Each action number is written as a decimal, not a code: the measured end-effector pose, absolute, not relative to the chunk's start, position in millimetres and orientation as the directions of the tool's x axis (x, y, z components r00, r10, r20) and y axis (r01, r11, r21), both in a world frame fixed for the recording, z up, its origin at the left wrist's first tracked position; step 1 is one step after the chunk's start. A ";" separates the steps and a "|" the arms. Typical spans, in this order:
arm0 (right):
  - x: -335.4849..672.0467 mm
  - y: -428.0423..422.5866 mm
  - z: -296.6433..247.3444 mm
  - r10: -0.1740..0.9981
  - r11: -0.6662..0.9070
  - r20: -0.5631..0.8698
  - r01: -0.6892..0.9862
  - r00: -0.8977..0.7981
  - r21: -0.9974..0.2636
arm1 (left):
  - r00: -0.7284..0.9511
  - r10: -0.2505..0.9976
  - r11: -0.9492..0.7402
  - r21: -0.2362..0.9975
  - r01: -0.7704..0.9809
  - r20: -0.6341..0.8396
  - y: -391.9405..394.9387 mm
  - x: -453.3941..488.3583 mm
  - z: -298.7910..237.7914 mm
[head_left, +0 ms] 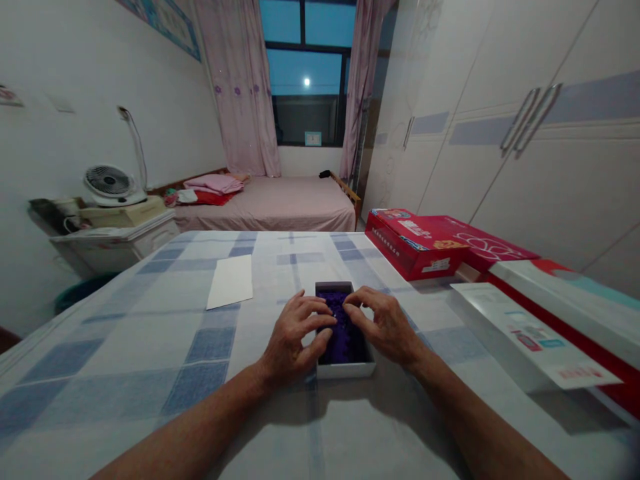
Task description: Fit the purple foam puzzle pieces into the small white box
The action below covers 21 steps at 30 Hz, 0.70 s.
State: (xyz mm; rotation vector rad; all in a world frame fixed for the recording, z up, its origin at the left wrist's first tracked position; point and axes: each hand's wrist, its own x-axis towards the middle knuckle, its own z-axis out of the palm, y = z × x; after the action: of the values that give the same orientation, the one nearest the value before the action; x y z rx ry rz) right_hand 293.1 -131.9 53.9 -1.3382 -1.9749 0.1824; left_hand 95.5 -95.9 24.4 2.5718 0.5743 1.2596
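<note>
Lettering illegible on red box; left hand spread, right hand pinching purple cloth

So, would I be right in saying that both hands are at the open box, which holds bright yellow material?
Not quite: the head view shows purple material in the open box; the left hand and right hand are indeed there.

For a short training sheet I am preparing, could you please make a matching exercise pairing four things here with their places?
Things:
1. plain white sheet
2. purple material
3. red box
4. fan

Places:
A. beyond the table, by the left wall
B. on the table's far right
C. on the table, left of both hands
D. in the small open box

Pairs: 1-C, 2-D, 3-B, 4-A
</note>
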 end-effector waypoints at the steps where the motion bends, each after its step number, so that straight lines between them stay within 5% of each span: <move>1: 294.5 -130.8 52.9 0.851 0.453 0.484 0.748 -0.202 -0.484 | 0.577 0.402 -0.915 0.332 0.229 0.711 -96.1 95.2 25.3; 8: 299.4 -123.9 42.1 0.864 0.448 0.446 0.763 -0.235 -0.466 | 0.701 0.265 -0.964 0.161 0.212 0.662 -94.2 95.2 26.0; 21: 302.6 -122.5 37.4 0.876 0.393 0.453 0.791 -0.167 -0.469 | 0.747 0.342 -0.937 0.262 0.229 0.570 -103.9 98.1 27.9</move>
State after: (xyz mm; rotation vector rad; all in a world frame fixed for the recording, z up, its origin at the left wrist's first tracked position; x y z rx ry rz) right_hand 302.6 -122.5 37.4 -1.4226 -1.9795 0.1614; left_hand 98.1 -103.9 27.9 2.7701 0.4565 0.9549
